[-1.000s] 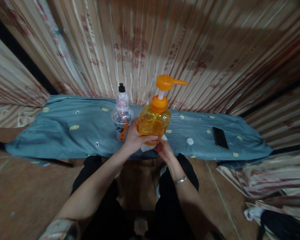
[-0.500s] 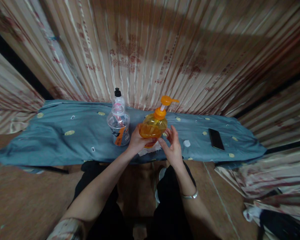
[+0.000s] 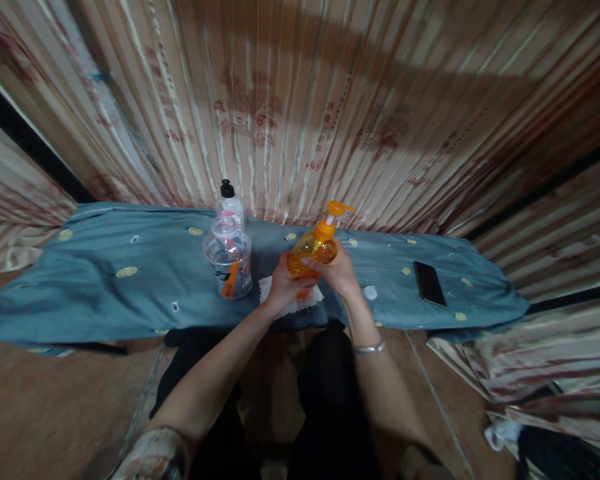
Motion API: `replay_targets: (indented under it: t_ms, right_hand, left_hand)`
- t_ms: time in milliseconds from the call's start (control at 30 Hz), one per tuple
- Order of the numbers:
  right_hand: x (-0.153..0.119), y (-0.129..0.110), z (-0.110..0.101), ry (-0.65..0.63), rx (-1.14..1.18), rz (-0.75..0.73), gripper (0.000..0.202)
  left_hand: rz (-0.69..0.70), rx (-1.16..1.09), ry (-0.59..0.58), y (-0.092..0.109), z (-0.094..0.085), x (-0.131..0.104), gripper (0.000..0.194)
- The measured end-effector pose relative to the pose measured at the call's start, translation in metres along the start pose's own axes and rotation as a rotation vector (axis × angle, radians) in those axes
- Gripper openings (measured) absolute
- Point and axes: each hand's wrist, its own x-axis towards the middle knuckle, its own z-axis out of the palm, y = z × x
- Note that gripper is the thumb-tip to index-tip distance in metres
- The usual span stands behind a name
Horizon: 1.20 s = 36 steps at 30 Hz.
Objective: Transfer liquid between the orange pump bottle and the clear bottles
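Observation:
An orange pump bottle (image 3: 312, 253) tilts to the right between my two hands, its pump head at the upper right. My left hand (image 3: 285, 283) is closed round its lower left side. Against its right side, my right hand (image 3: 339, 268) grips with the thumb across the front. Below the bottle lies a white cloth or tissue (image 3: 300, 305), partly hidden by my left hand and the bottle. To the left stands a clear plastic cup (image 3: 230, 257) with a domed lid and an orange and black print. Behind it is a clear bottle with a black cap (image 3: 227, 189).
A blue-green patterned cloth (image 3: 95, 280) covers the narrow table. A small white round piece (image 3: 370, 292) and a black phone (image 3: 429, 283) lie to the right. Pleated curtains (image 3: 290, 100) hang behind and at both sides. My knees are under the table's front edge.
My right hand has gone from spread fingers beside the bottle to gripping its right side. The bottle leans more to the right, and more of the white cloth shows. The view has shifted slightly.

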Motion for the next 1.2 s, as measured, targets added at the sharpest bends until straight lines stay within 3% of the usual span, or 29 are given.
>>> replay_targets:
  t_ms: [200, 367, 533, 733, 1000, 1200]
  right_hand:
    - [0.032, 0.004, -0.037, -0.026, -0.023, 0.036, 0.069]
    - [0.065, 0.011, -0.068, -0.021, -0.148, 0.003, 0.065]
    - [0.103, 0.027, -0.103, 0.121, -0.355, -0.023, 0.073]
    - [0.131, 0.048, -0.138, 0.014, -0.185, 0.032, 0.077]
    - [0.157, 0.047, -0.159, -0.119, -0.139, 0.131, 0.071]
    - [0.147, 0.048, -0.164, -0.142, -0.073, 0.162, 0.063]
  left_hand:
    - [0.099, 0.067, -0.046, -0.001, 0.002, 0.001, 0.044]
    - [0.139, 0.196, -0.096, -0.011, -0.009, -0.014, 0.046]
    - [0.175, 0.327, -0.239, -0.018, -0.021, -0.032, 0.044]
    - [0.21, 0.417, -0.339, -0.012, -0.041, -0.046, 0.048]
    - [0.157, 0.405, -0.354, -0.001, -0.078, -0.065, 0.065]
    - [0.092, 0.366, -0.267, 0.011, -0.102, -0.076, 0.064]
